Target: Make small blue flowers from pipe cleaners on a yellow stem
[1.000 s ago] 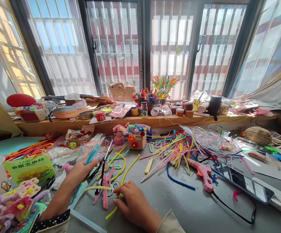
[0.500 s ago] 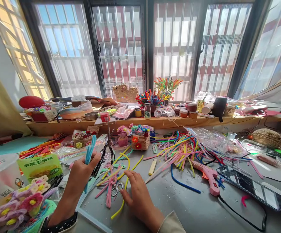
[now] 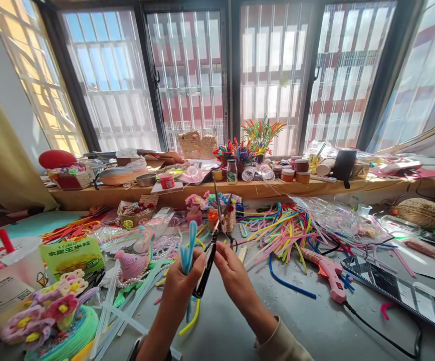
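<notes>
In my left hand [image 3: 182, 286] is a bundle of light-blue pipe cleaners [image 3: 190, 245], upright between closed fingers. Black-handled scissors [image 3: 209, 255] rise between both hands, blades up and parted. One handle lies against my left fingers, and my right hand [image 3: 236, 281] has its fingertips closed at the scissors' handles. A yellow pipe cleaner [image 3: 195, 318] lies on the table below my left hand. Behind the scissors stands a woven basket of fuzzy flowers [image 3: 230, 219], partly covered by the blades.
Colorful pipe cleaners [image 3: 283, 233] are heaped right of centre. Nearby lie a pink glue gun [image 3: 332, 278] with its cord and a phone [image 3: 398, 288]. Fuzzy flowers [image 3: 48, 313], a lidded cup [image 3: 10, 281] and a green packet [image 3: 72, 255] stand at left.
My left hand has moved right with the blue bundle and scissors. My right hand has risen and closed at the scissors' handles. Pearl strands and a pink cone have come into sight at left.
</notes>
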{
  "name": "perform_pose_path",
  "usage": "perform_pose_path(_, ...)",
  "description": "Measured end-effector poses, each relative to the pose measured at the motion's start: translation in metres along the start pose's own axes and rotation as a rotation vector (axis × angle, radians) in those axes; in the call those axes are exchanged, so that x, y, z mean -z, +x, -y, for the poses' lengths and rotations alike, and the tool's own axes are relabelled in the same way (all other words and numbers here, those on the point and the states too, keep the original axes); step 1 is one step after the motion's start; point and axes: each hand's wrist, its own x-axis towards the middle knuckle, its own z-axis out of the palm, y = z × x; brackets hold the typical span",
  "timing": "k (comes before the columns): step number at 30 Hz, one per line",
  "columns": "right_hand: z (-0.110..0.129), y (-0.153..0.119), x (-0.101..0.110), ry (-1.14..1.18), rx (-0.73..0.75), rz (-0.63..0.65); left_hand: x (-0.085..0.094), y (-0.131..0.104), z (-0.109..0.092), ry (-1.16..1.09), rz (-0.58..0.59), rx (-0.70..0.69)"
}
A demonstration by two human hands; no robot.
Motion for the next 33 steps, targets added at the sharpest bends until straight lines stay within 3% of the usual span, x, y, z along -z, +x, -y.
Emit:
perform_pose_path(2, 0.007, -0.005, 0.015, -0.053, 0.007, 0.029, -0.012, -0.003, 0.003, -0.021, 0.069, 0.022)
perform_pose_path(6, 0.007, -0.020, 0.050, -0.312, 0.030, -0.134, -0.024, -0.005, 0.006, 0.005, 0.126, 0.031)
perform_pose_path(9, -0.008, -0.024, 0.064, -0.331, 0.017, -0.296, -0.028, -0.005, 0.006, -0.006, 0.121, 0.024)
perform_pose_path(10, -0.013, -0.023, 0.064, -0.301, 0.001, -0.283, -0.028, -0.004, 0.006, -0.011, 0.113, 0.022)
perform_pose_path(14, -0.020, -0.011, 0.054, -0.122, -0.027, -0.033, -0.028, 0.001, 0.008, -0.011, 0.081, -0.005)
perform_pose_path(20, -0.017, -0.006, 0.049, -0.024, -0.067, -0.107, -0.026, 0.007, 0.012, -0.032, 0.120, -0.026)
perform_pose_path(26, -0.014, -0.011, 0.052, 0.347, -0.219, 0.025, -0.035, 0.008, 0.015, -0.041, 0.104, -0.046)
perform_pose_path(30, -0.003, -0.016, 0.052, 0.571, -0.309, 0.161, -0.039, 0.010, 0.020, 0.059, 0.168, -0.095)
perform_pose_path(33, -0.006, -0.016, 0.054, 0.616, -0.381, 0.141, -0.044, 0.009, 0.025, 0.141, 0.202, -0.181)
